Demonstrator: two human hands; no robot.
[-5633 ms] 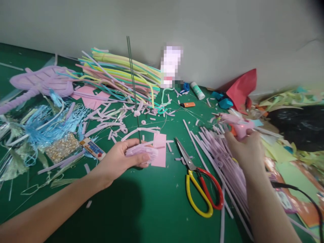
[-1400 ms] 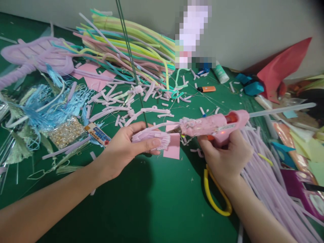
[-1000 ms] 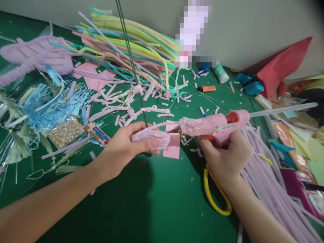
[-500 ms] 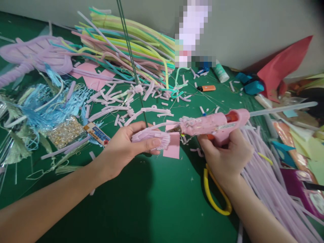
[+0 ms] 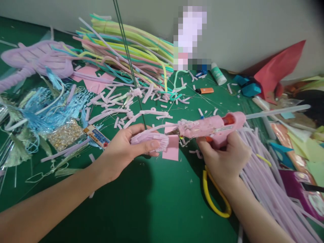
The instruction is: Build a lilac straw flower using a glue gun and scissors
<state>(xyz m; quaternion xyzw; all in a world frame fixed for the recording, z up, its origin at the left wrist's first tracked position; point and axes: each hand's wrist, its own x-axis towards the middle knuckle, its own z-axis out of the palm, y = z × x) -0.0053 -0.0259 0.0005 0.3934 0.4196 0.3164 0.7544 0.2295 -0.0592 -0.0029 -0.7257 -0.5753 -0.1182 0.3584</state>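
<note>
Between the thumb and fingers of my left hand (image 5: pixel 126 146) is a lilac piece built from pipe cleaners (image 5: pixel 152 137). A loose lilac strand (image 5: pixel 164 127) runs from it toward the right, and thin dark green wires (image 5: pixel 125 44) rise behind the hand. My right hand (image 5: pixel 225 155) grips a pink hot glue gun (image 5: pixel 207 125) by its handle. The gun's nozzle points left, close to the lilac piece; whether they touch I cannot tell. A clear glue stick (image 5: pixel 278 112) sticks out of its back. Under the nozzle lies a pink paper square (image 5: pixel 170 152).
Lilac offcuts (image 5: pixel 113 104) litter the green table (image 5: pixel 172 209) beyond my hands. Coloured pipe cleaners (image 5: pixel 131 47) lie at the back, blue tassels (image 5: pixel 45 108) and a bead bag (image 5: pixel 67 136) on the left. Right are lilac stems (image 5: pixel 265 189), yellow-handled scissors (image 5: pixel 211 199) and an orange lighter (image 5: pixel 206 90).
The view has shifted slightly, so the background sits a little lower. Both hands keep their holds, and the nozzle stays beside the lilac piece.
</note>
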